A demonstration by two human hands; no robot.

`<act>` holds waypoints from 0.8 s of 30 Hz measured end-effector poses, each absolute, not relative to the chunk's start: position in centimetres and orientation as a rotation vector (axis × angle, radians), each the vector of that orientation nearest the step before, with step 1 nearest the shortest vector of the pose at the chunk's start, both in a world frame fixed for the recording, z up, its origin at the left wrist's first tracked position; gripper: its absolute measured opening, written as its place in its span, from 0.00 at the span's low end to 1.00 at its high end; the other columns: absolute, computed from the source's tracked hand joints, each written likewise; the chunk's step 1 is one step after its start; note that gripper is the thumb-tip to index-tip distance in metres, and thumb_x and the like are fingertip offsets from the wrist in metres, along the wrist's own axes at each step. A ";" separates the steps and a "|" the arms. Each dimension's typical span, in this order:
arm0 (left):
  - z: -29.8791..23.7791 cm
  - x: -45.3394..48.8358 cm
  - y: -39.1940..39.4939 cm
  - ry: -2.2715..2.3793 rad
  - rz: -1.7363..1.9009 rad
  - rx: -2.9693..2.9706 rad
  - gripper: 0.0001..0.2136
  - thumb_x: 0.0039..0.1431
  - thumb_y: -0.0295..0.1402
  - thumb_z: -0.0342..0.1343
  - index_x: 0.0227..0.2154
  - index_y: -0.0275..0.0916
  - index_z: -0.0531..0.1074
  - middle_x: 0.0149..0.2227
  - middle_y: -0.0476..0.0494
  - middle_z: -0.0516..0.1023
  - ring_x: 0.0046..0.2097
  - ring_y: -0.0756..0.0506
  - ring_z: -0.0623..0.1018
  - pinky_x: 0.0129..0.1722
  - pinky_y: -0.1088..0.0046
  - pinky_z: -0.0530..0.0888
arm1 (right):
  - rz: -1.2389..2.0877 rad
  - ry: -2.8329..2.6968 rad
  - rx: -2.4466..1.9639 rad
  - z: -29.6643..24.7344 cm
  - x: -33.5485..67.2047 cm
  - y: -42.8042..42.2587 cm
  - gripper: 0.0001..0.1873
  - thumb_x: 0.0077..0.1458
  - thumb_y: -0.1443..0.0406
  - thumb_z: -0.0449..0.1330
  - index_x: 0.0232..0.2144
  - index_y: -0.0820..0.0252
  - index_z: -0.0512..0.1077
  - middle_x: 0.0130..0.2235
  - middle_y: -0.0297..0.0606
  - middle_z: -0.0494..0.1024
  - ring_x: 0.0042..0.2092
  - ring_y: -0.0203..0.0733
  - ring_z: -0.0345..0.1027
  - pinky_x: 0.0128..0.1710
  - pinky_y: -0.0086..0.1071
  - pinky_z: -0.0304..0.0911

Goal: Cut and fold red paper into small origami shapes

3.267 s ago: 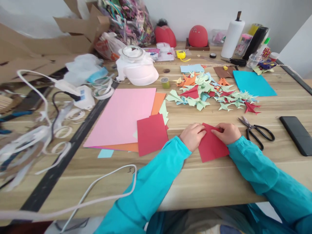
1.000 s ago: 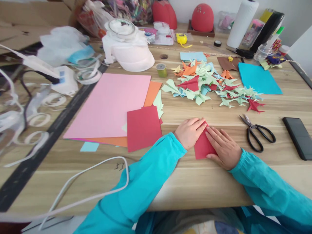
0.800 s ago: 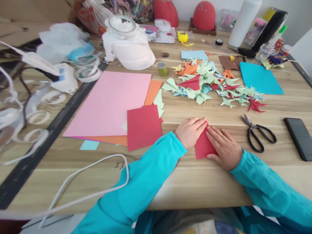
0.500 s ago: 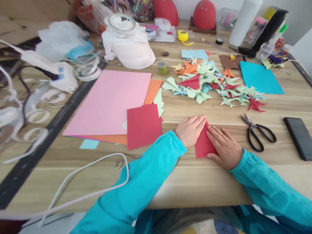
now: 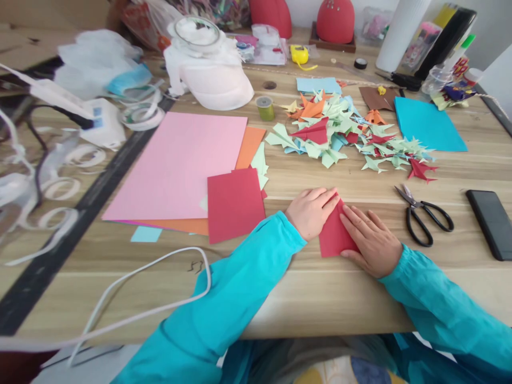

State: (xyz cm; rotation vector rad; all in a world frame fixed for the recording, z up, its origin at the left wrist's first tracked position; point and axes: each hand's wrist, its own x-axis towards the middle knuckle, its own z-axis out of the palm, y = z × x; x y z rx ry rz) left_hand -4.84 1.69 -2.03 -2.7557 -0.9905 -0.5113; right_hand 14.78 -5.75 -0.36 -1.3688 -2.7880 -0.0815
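A folded piece of red paper (image 5: 333, 234) lies on the wooden table in front of me, its narrow tip pointing away. My left hand (image 5: 311, 211) rests flat on its left edge, fingertips near the tip. Along the right edge my right hand (image 5: 371, 238) presses down with fingers stretched out and the thumb low on the paper. Both hands cover part of the sheet, so its folds are partly hidden. Left of my hands, red paper sheets (image 5: 236, 205) overlap a large pink sheet (image 5: 180, 165).
Black-handled scissors (image 5: 424, 213) and a phone (image 5: 490, 224) lie to the right. Behind my hands is a heap of folded paper planes (image 5: 340, 130), beside a blue sheet (image 5: 430, 125). A white cable (image 5: 160, 309) loops by my left sleeve. A thread spool (image 5: 265, 109) stands farther back.
My right hand has shifted very slightly right along the red paper. My left hand keeps its place, and the whole view has tilted a little.
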 end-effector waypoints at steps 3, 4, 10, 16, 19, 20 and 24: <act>-2.0 -4.8 1.7 -1.002 -0.502 -2.768 0.17 0.60 0.28 0.44 0.50 0.35 0.67 0.55 0.40 0.68 0.51 0.43 0.68 0.46 0.64 0.69 | -0.084 -2.779 -1.378 -0.3 14.8 -5.9 0.37 0.58 0.49 0.43 0.61 0.70 0.50 0.63 0.50 0.52 0.63 0.51 0.46 0.58 0.48 0.48; -1.9 -4.9 1.7 -1.005 -0.503 -2.769 0.17 0.60 0.28 0.45 0.50 0.35 0.67 0.55 0.40 0.68 0.51 0.43 0.68 0.46 0.64 0.69 | -0.088 -2.778 -1.380 -0.2 14.8 -5.9 0.37 0.58 0.49 0.43 0.61 0.70 0.50 0.63 0.50 0.52 0.63 0.51 0.47 0.58 0.47 0.48; -1.9 -4.9 1.7 -0.990 -0.509 -2.762 0.16 0.60 0.28 0.45 0.50 0.35 0.68 0.54 0.41 0.69 0.51 0.43 0.69 0.46 0.65 0.69 | -0.117 -2.792 -1.384 -0.1 14.8 -6.0 0.36 0.58 0.49 0.42 0.60 0.71 0.52 0.63 0.50 0.52 0.62 0.51 0.48 0.58 0.47 0.48; -1.9 -4.9 1.7 -0.986 -0.511 -2.753 0.16 0.60 0.29 0.45 0.50 0.35 0.68 0.54 0.41 0.69 0.51 0.44 0.69 0.47 0.66 0.69 | -0.127 -2.790 -1.389 0.0 14.8 -6.0 0.36 0.58 0.50 0.43 0.60 0.72 0.52 0.62 0.51 0.53 0.62 0.52 0.48 0.57 0.48 0.48; -1.8 -4.9 1.6 -0.984 -0.498 -2.751 0.16 0.60 0.29 0.45 0.50 0.35 0.68 0.54 0.41 0.69 0.51 0.44 0.69 0.46 0.66 0.69 | -0.123 -2.798 -1.391 0.0 14.8 -6.0 0.37 0.58 0.50 0.44 0.60 0.72 0.51 0.62 0.51 0.53 0.62 0.52 0.48 0.57 0.48 0.49; -1.8 -4.9 1.6 -0.986 -0.493 -2.751 0.16 0.60 0.29 0.45 0.50 0.36 0.68 0.54 0.41 0.69 0.51 0.44 0.69 0.46 0.65 0.69 | -0.122 -2.800 -1.393 0.1 14.8 -6.0 0.37 0.58 0.50 0.44 0.60 0.72 0.52 0.62 0.51 0.53 0.62 0.52 0.48 0.57 0.48 0.49; -1.8 -4.9 1.6 -0.993 -0.493 -2.742 0.16 0.60 0.29 0.45 0.50 0.36 0.68 0.54 0.41 0.69 0.51 0.43 0.69 0.46 0.65 0.69 | -0.126 -2.799 -1.396 0.1 14.8 -6.0 0.36 0.58 0.50 0.43 0.60 0.72 0.53 0.62 0.51 0.53 0.62 0.52 0.48 0.57 0.48 0.49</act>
